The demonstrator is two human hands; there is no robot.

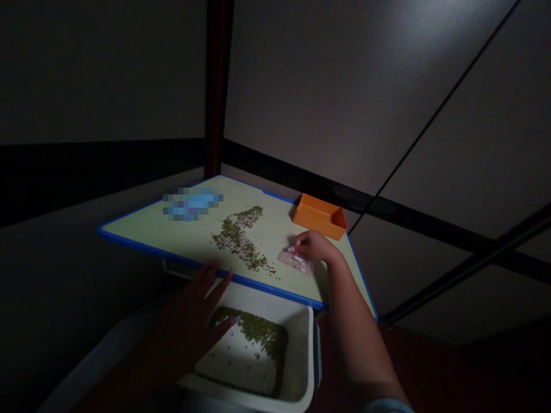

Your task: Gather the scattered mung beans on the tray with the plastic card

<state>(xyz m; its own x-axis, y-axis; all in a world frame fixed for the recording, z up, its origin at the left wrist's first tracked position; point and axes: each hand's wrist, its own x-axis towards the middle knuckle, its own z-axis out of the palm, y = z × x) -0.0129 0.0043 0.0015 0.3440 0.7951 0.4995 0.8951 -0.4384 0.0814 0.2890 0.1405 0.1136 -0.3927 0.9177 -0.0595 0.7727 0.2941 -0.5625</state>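
My left hand (pixel 202 315) reaches over the white bin (pixel 310 350), fingers spread, with the fingertips at the table's near blue edge. Small green beans or seeds (pixel 262 332) lie in the bin. My right hand (pixel 316 246) is above the right part of the pale table (pixel 275 229), its fingers bent and drawn together; whatever they hold is too small to make out. Under those fingers lies a pinkish-white patch (pixel 297 262), perhaps a printed picture or thin plastic. A loose heap of small green and pale grains (pixel 239 238) spreads across the middle of the table.
An orange open box (pixel 316 215) stands at the table's back right. On the back left lies a blurred blue item (pixel 191 203). Dark panelled walls (pixel 301 103) rise close behind the table, and a reddish floor (pixel 430 367) shows at the lower right.
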